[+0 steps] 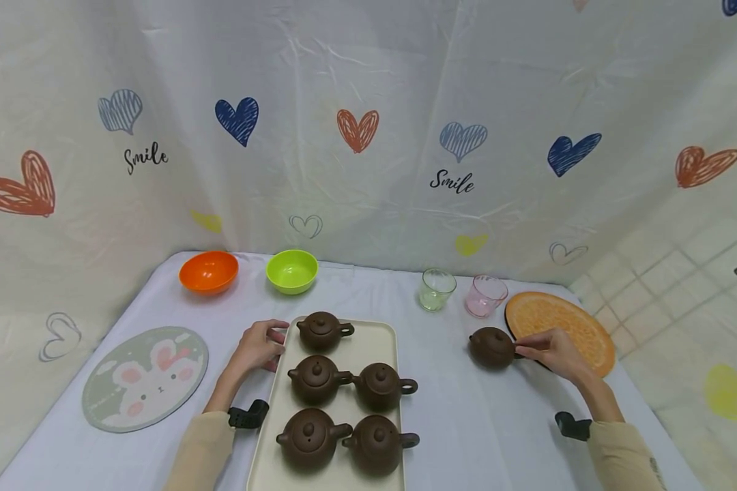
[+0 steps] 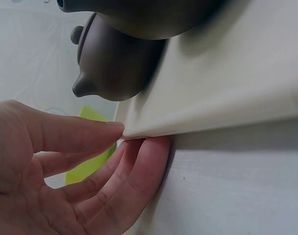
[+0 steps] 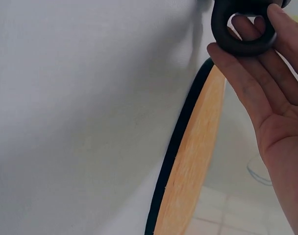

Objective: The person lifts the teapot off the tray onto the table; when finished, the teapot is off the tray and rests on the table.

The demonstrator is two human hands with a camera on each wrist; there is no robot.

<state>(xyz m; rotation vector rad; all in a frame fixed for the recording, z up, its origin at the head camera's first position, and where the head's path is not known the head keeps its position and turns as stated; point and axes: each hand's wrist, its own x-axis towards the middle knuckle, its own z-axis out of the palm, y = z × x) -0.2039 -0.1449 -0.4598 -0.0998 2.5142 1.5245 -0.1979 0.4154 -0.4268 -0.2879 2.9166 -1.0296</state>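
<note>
I see my left hand (image 1: 259,346) at the tray's (image 1: 385,341) left edge; the left wrist view shows the thumb on the rim and the fingers (image 2: 139,166) curled under. Five teapots sit on the tray. Right of the tray, my right hand (image 1: 549,351) pinches a sixth teapot's (image 1: 491,347) handle; the right wrist view shows the ring (image 3: 243,27) between fingertips, beside the orange mat (image 1: 559,327).

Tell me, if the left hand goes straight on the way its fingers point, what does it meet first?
The left hand already touches the cream tray at its corner; beyond the rim, probably the rearmost teapot.
</note>
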